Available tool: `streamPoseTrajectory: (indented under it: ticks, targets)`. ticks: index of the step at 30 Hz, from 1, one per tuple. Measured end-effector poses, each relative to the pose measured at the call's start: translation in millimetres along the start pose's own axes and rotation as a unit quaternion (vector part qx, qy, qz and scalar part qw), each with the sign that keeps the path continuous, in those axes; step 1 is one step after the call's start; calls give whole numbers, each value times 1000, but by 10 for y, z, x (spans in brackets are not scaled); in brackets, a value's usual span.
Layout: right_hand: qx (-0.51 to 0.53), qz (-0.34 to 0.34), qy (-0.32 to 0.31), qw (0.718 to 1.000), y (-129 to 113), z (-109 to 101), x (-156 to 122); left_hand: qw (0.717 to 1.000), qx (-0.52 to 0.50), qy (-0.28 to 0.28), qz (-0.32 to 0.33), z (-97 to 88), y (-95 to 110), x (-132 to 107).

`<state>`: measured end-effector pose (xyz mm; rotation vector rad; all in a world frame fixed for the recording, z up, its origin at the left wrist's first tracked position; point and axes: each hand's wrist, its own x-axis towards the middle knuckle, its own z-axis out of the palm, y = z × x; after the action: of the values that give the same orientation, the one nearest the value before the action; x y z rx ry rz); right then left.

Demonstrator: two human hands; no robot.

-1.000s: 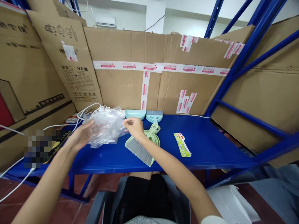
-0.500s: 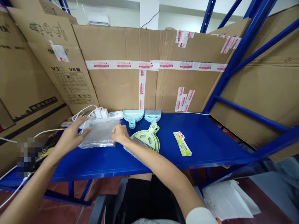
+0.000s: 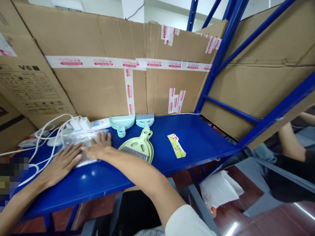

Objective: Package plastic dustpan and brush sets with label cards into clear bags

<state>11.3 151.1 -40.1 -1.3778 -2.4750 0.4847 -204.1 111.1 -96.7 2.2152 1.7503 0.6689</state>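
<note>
Clear plastic bags [image 3: 85,137] lie on the blue table, at the left. My left hand [image 3: 65,162] rests with its fingers stretched out at their near left edge. On their right part, my right hand [image 3: 98,147] presses down with its fingers spread. Beside my right forearm is a stack of green dustpans [image 3: 140,144] with a grey-bristled brush. Behind it are light blue dustpans [image 3: 121,123] and a blue brush head [image 3: 145,120] by the cardboard wall. Yellow-green printed cards [image 3: 176,146] lie farther right.
White cables [image 3: 55,144] loop around a power strip [image 3: 100,124] with plugs at the back left. Taped cardboard [image 3: 105,88] walls the back, and blue metal posts [image 3: 216,65] rise at the right. Below stands a white bag [image 3: 219,190]. Another person's arm [image 3: 291,144] shows far right.
Both hands have come down flat onto the plastic bags, the right one opening from closed fingers. The view has swung to the right, bringing another person into sight.
</note>
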Motion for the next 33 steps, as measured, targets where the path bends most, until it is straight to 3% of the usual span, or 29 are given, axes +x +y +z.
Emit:
streamPoseTrajectory:
  ticks: [3, 5, 8, 10, 11, 13, 16, 18, 21, 23, 25, 27, 31, 33]
  targets:
    - [-36, 43, -65, 996, 147, 28, 56, 1000, -7, 5, -5, 6, 33, -14]
    - [-35, 39, -53, 997, 118, -89, 21, 1000, 6, 11, 1, -14, 60, 4]
    - [-43, -13, 76, 996, 46, -470, -261, 998, 55, -18, 16, -116, 69, 54]
    - [-64, -51, 183, 980, 117, -808, -648, 997, 70, -42, 6, -251, 100, 72]
    - [-76, -48, 204, 975, 209, -976, -890, 996, 78, -38, 2, -335, 142, 72]
    - [-96, -23, 223, 970, 497, -1263, -1413, 993, 110, 30, 12, -502, 310, 56]
    - [-102, 62, 266, 956, 1042, -1481, -2067, 968, 145, 194, 60, -596, 795, 41]
    - [-79, 92, 255, 959, 1333, -1485, -2296, 967, 94, 212, 106, -461, 1216, 84]
    - [-8, 58, 217, 974, 1520, -1381, -2358, 981, -42, 79, 171, -11, 1797, 258]
    - [34, 30, 200, 979, 1520, -1309, -2328, 985, -43, 16, 168, 314, 2051, 411]
    - [59, 13, 194, 979, 1507, -1272, -2331, 983, -38, -28, 176, 544, 2175, 543]
    - [67, 10, 199, 978, 1528, -1270, -2392, 980, -39, -51, 187, 643, 2204, 626]
    - [80, 18, 266, 960, 1590, -1265, -2581, 978, -62, -14, 196, 568, 2183, 642]
    - [82, -18, 320, 944, 1531, -1226, -2631, 976, -99, 9, 194, 488, 2197, 605]
